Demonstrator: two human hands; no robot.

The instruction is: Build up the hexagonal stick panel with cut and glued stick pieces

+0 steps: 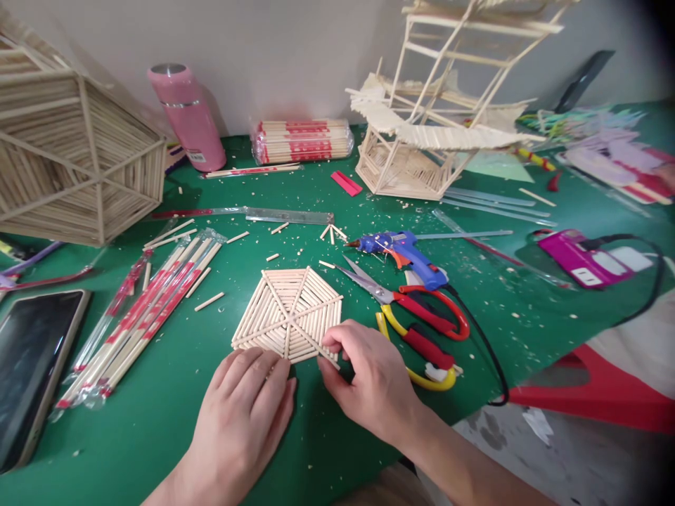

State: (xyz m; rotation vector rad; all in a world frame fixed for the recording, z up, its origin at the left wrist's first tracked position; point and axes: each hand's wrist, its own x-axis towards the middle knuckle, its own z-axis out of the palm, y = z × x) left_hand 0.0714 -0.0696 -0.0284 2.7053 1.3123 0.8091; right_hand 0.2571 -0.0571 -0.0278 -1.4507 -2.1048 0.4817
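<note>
the hexagonal stick panel (pixel 289 316) lies flat on the tabletop (pixel 142 450), far and left of your right hand (pixel 372 376), which pinches its near right corner, where one spoke (pixel 313 340) slants in from far left. your left hand (pixel 242 397), fingers together, touches the near edge, its grip unclear. scissors (pixel 389 296) lie right.

Smooth green top on the table (pixel 137 450), a bit shiny. Pale wood in the six-sided mat of sticks (pixel 289 318) near the front edge, bumpy in rows and not shiny. Same dull wood in the stick tower (pixel 448 135) toward the back edge, with rough, raggedy rims. Shiny metal blades on the scissors (pixel 416 310), smooth red and yellow grips. Hard blue plastic on the glue gun (pixel 422 267). Crinkly, see-through plastic around the wrapped sticks (pixel 142 320). Smooth pink coat on the bottle (pixel 188 119) by the back edge. Dark, glassy face on the phone (pixel 36 365).
</note>
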